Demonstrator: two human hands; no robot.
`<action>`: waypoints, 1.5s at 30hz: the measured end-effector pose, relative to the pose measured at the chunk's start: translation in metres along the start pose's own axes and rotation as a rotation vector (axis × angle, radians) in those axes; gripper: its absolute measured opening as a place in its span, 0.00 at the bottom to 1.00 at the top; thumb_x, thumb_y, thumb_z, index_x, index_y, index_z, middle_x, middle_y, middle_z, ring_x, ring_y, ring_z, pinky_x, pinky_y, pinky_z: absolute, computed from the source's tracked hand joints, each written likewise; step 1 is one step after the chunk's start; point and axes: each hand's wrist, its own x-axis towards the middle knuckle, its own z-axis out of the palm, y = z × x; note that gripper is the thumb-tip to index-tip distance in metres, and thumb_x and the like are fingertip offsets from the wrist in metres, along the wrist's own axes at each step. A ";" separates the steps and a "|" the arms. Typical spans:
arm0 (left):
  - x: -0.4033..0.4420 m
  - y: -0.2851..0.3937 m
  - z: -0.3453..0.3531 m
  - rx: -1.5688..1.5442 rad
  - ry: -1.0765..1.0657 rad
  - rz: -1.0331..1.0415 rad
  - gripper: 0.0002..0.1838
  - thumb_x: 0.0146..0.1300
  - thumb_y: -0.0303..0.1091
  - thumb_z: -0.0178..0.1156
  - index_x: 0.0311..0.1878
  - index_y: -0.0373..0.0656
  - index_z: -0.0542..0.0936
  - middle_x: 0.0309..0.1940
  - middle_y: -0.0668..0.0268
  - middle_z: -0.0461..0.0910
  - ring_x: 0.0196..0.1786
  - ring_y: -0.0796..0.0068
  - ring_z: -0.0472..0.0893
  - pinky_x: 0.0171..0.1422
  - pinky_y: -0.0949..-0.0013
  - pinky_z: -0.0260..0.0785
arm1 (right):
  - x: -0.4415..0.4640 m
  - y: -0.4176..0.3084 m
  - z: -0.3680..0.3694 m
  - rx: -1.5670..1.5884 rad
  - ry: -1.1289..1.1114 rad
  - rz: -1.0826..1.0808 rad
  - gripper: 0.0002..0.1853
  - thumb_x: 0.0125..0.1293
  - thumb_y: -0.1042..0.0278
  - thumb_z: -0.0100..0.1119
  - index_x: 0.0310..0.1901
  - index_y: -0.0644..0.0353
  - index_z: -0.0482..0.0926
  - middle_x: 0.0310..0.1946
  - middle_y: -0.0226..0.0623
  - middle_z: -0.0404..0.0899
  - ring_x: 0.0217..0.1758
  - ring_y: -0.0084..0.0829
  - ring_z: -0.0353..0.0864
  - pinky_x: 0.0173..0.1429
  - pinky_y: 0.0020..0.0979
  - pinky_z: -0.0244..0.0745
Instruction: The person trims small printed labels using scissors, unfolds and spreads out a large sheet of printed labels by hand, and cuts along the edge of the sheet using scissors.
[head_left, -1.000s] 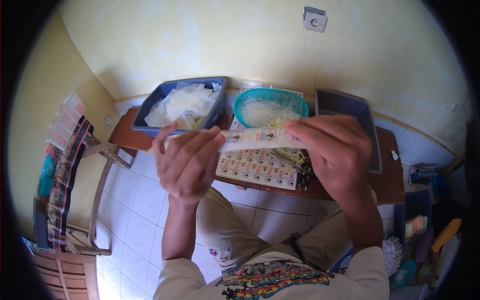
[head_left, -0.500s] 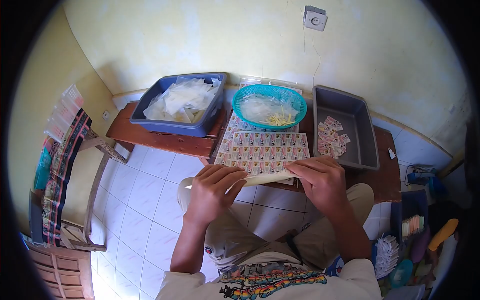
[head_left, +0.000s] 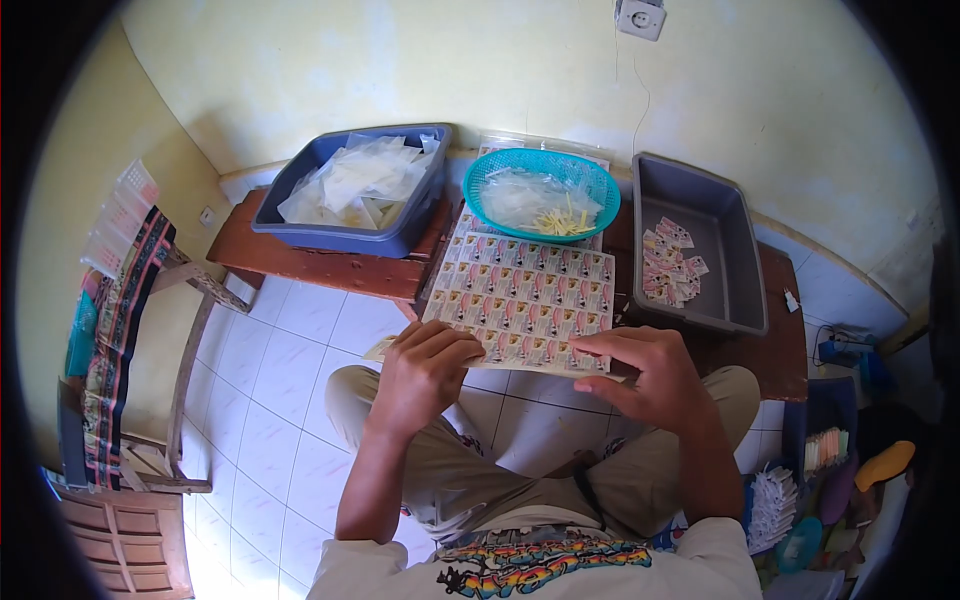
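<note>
A sheet of printed labels [head_left: 530, 290] lies flat in front of me, over other similar sheets, its near edge reaching past the bench toward my lap. My left hand [head_left: 425, 365] is closed on its near left corner, where a pale paper edge sticks out to the left. At the near right corner, my right hand [head_left: 655, 375] has its fingers on top and its thumb below the edge. A turquoise basket [head_left: 480, 222] with clear plastic bags [head_left: 530, 195] and thin yellowish strips [head_left: 562, 222] stands at the sheets' far end.
On the wooden bench [head_left: 245, 245], a blue tub [head_left: 400, 240] of translucent packets stands left. A grey tub [head_left: 735, 230] with small cut labels [head_left: 672, 265] stands right. A wall socket [head_left: 640, 18] is above. A crate of goods [head_left: 825, 450] sits lower right.
The near end of the label sheet, curled up between my hands before, now lies flatter and shows more printed rows. My right hand's thumb has spread from its fingers. The view has shifted slightly.
</note>
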 end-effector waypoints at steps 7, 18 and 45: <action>-0.023 -0.022 0.007 -0.020 -0.104 -0.052 0.13 0.47 0.19 0.71 0.37 0.44 0.86 0.36 0.68 0.88 0.42 0.63 0.86 0.49 0.58 0.78 | 0.027 0.037 0.005 0.145 -0.105 0.000 0.24 0.65 0.61 0.77 0.60 0.61 0.87 0.45 0.48 0.91 0.45 0.43 0.91 0.53 0.40 0.84; -0.036 -0.040 0.018 -0.005 -0.261 -0.099 0.14 0.46 0.18 0.74 0.36 0.46 0.87 0.39 0.71 0.90 0.45 0.69 0.87 0.52 0.63 0.76 | 0.052 0.171 0.123 -0.477 -0.118 0.123 0.30 0.69 0.57 0.70 0.70 0.54 0.79 0.74 0.52 0.73 0.76 0.52 0.74 0.75 0.50 0.72; -0.071 -0.036 -0.004 -0.008 -0.185 -0.123 0.18 0.36 0.19 0.68 0.34 0.45 0.82 0.41 0.70 0.89 0.49 0.64 0.86 0.57 0.60 0.74 | 0.048 0.199 0.167 -0.661 -0.018 0.171 0.36 0.68 0.44 0.69 0.75 0.46 0.76 0.76 0.58 0.68 0.79 0.60 0.66 0.78 0.60 0.63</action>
